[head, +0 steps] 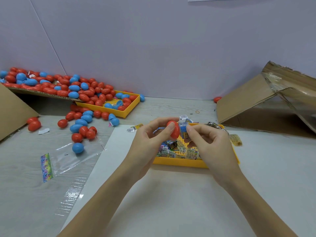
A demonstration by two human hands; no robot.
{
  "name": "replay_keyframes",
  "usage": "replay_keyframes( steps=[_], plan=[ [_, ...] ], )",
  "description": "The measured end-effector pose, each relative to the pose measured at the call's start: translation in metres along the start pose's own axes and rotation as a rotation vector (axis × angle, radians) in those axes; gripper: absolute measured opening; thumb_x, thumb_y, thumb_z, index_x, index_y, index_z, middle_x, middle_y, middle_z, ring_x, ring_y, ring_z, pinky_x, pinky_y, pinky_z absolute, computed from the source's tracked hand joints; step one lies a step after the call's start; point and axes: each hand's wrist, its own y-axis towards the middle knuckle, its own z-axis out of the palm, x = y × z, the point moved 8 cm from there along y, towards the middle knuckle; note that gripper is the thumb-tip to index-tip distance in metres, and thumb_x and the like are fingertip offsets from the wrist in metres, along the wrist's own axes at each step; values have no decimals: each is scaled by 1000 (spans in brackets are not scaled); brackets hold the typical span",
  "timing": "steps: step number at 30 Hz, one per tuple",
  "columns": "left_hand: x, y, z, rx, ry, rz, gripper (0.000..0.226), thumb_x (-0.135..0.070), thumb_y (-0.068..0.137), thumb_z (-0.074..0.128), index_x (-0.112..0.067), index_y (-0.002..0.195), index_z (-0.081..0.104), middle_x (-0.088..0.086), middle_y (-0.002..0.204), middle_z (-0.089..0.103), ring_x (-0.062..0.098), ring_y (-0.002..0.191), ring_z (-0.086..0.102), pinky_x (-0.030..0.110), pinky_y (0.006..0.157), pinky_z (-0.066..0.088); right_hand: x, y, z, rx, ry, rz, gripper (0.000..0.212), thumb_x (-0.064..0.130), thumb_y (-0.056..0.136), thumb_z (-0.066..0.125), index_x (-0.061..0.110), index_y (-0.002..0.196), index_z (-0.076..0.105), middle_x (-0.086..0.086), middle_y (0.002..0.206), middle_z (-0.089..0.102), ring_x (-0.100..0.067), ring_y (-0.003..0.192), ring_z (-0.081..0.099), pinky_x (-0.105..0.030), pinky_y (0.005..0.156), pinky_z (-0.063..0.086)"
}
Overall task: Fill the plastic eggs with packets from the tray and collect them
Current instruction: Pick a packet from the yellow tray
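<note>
At the frame centre, the left hand (150, 134) grips a red egg half (174, 129) between thumb and fingers; the right hand (207, 141) pinches a blue packet (184, 130) at its opening, above the yellow tray (179, 162).

A plain pale lilac wall (153, 48) closes the scene at the back, and it meets a side wall in a corner at the left. The worktop (34, 194) has a grey wood-grain surface. A large white sheet (171, 194) covers its near part. The light is soft and even.
</note>
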Motion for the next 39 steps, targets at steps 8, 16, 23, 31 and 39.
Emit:
replay_keyframes(
  steps=[8, 16, 23, 31, 39],
  plan=[
    [1, 1, -2, -23, -13, -11, 30, -46, 87, 69, -35, 113, 78, -14, 111, 73, 7, 108, 69, 23, 91, 57, -3, 0, 4, 31, 25, 14, 19, 24, 98, 66, 14, 91, 80, -2, 72, 75, -8, 68, 68, -18, 70, 54],
    [2, 0, -1, -39, -55, -27, 33, -46, 83, 73, -34, 114, 78, -12, 112, 74, 11, 107, 71, 27, 95, 58, -4, 0, 5, 49, 32, 12, 15, 23, 95, 69, 13, 89, 79, -2, 74, 75, -10, 71, 70, -19, 71, 56],
    [-4, -1, -3, -51, -83, 22, 34, -33, 87, 76, -32, 120, 74, -3, 115, 75, 19, 104, 74, 24, 88, 58, -6, -1, 3, 27, 22, 8, 11, 26, 89, 76, 16, 92, 78, -2, 82, 78, -17, 78, 75, -27, 78, 61],
    [-2, -1, -1, -48, -20, 21, 28, -40, 86, 74, -37, 113, 77, -11, 114, 74, 13, 108, 72, 23, 86, 58, -9, 1, -2, -44, 109, 33, 10, 21, 87, 77, 14, 94, 75, -2, 84, 78, -18, 78, 76, -25, 75, 61],
    [-1, -1, -1, -64, -15, 17, 30, -39, 87, 74, -35, 116, 77, -7, 112, 75, 16, 107, 73, 24, 86, 59, -7, 0, 0, -31, 101, 8, 7, 20, 88, 79, 17, 92, 75, -1, 85, 78, -20, 79, 76, -28, 77, 62]
  ],
)
